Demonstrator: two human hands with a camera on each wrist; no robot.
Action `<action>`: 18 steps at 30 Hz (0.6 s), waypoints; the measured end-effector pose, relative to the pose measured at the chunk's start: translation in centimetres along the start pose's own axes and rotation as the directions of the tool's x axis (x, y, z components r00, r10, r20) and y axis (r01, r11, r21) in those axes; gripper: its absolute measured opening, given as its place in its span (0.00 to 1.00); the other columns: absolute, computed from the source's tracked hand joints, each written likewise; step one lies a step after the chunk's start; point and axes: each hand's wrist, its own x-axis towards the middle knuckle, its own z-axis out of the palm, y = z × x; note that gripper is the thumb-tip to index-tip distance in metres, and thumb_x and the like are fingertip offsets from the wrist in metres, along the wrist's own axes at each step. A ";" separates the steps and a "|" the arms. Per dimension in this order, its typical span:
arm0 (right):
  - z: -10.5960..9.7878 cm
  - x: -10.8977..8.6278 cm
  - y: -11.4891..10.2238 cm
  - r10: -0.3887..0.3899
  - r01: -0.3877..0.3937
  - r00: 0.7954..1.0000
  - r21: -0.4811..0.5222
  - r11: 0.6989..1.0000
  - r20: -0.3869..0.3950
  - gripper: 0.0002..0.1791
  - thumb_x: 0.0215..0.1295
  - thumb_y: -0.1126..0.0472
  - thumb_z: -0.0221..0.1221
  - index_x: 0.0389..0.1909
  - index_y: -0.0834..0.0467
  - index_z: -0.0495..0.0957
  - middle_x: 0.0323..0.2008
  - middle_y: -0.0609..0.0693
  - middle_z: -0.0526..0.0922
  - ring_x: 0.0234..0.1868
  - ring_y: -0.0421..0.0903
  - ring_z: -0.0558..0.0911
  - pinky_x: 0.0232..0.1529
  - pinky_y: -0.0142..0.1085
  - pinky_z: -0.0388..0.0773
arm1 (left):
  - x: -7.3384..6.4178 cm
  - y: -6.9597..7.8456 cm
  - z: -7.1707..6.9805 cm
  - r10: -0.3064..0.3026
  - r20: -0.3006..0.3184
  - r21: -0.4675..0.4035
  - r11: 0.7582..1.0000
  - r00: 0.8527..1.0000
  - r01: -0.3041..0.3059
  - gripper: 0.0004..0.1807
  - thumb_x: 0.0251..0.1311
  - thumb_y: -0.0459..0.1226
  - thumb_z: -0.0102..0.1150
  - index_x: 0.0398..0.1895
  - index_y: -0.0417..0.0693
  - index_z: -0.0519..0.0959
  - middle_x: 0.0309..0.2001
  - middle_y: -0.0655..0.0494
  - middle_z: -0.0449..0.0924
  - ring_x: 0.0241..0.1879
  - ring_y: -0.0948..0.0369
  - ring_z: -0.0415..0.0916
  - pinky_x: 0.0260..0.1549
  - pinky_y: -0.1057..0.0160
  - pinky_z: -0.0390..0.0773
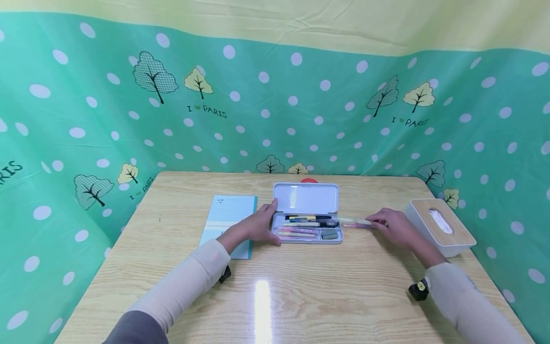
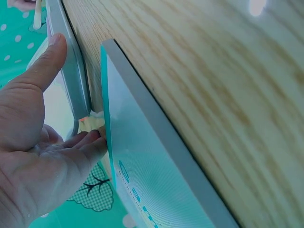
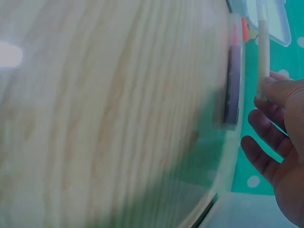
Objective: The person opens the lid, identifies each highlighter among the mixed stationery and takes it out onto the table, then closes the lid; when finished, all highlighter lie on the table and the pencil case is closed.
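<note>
A white pencil case [image 1: 309, 242] lies with its lid raised in the middle of the table. Pens [image 1: 307, 223] and a grey eraser [image 1: 329, 235] lie inside it. My left hand [image 1: 260, 223] rests at the case's left side, thumb by the front corner and fingers near the lid. On the right, my right hand [image 1: 393, 227] pinches a cream-coloured pen [image 3: 263, 52] by its end, the other end toward the case. A purple-and-pink pen [image 3: 232, 80] lies on the table just below the held pen.
A lined notebook [image 1: 215, 220] lies left of the case, partly under the left forearm. A white tissue box [image 1: 447, 220] with a wooden top stands at the right edge. Behind the lid shows a red object [image 1: 309, 180]. A green dotted curtain [image 1: 240, 143] hangs behind the table.
</note>
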 end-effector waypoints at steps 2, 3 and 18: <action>0.0 -0.3 0.3 -0.002 0.002 1.000 -0.009 1.000 -0.002 0.11 0.68 0.64 0.63 0.50 0.57 0.87 0.37 0.52 0.86 0.39 0.49 0.84 0.41 0.45 0.82 | 0.0 0.0 0.0 -0.004 0.000 -0.001 1.000 1.000 0.004 0.76 0.45 0.57 0.80 0.83 0.52 0.30 0.81 0.42 0.48 0.77 0.45 0.57 0.76 0.49 0.62; 0.1 -0.4 0.4 0.000 0.000 1.000 -0.014 1.000 -0.001 0.11 0.68 0.64 0.63 0.50 0.57 0.87 0.37 0.52 0.86 0.39 0.48 0.83 0.41 0.45 0.81 | 0.0 0.0 0.0 -0.006 0.000 -0.001 1.000 1.000 0.006 0.76 0.45 0.57 0.80 0.83 0.53 0.30 0.81 0.42 0.48 0.77 0.46 0.57 0.76 0.49 0.62; 0.1 -1.7 1.3 0.050 -0.049 0.998 -0.030 0.998 0.039 0.11 0.69 0.63 0.63 0.49 0.56 0.87 0.37 0.50 0.86 0.39 0.48 0.83 0.41 0.47 0.82 | -0.1 0.1 -0.1 -0.007 0.001 -0.007 1.000 1.000 0.007 0.77 0.45 0.57 0.80 0.83 0.53 0.29 0.81 0.42 0.48 0.78 0.45 0.57 0.76 0.48 0.62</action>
